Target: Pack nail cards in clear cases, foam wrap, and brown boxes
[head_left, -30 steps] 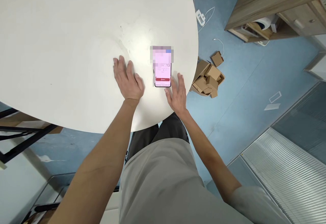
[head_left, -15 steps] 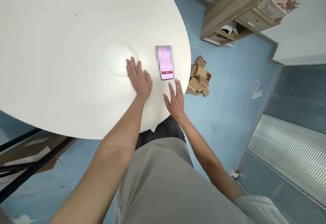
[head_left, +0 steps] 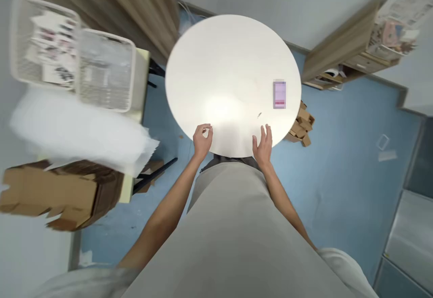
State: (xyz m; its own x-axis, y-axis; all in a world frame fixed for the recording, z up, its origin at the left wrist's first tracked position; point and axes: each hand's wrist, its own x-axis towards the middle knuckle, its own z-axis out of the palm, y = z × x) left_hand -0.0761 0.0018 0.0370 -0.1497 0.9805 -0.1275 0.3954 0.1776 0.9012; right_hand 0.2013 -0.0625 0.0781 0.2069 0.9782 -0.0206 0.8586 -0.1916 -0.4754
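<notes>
My left hand (head_left: 202, 141) is over the near left edge of the round white table (head_left: 233, 40). Its thumb and fingers curl together in a pinch; anything between the fingertips is too small to make out. At the near right edge, my right hand (head_left: 263, 146) has its fingers stretched and apart, holding nothing. Beyond it lies a phone (head_left: 279, 95) with a lit pinkish screen, blurred out in part, not touched by either hand. A small greyish speck (head_left: 259, 115) shows on or above the tabletop between the right hand and the phone.
On the left, a side table carries two white baskets (head_left: 104, 70), white wrapping sheets (head_left: 81, 122) and an open cardboard box (head_left: 54, 189). Small cardboard boxes (head_left: 302, 124) sit on the blue floor right of the round table. A wooden cabinet (head_left: 341, 45) stands at back right.
The view has swung left and now takes in the whole tabletop. My left hand has drawn back from the tabletop to the near edge and its fingers have curled. My right hand stays spread.
</notes>
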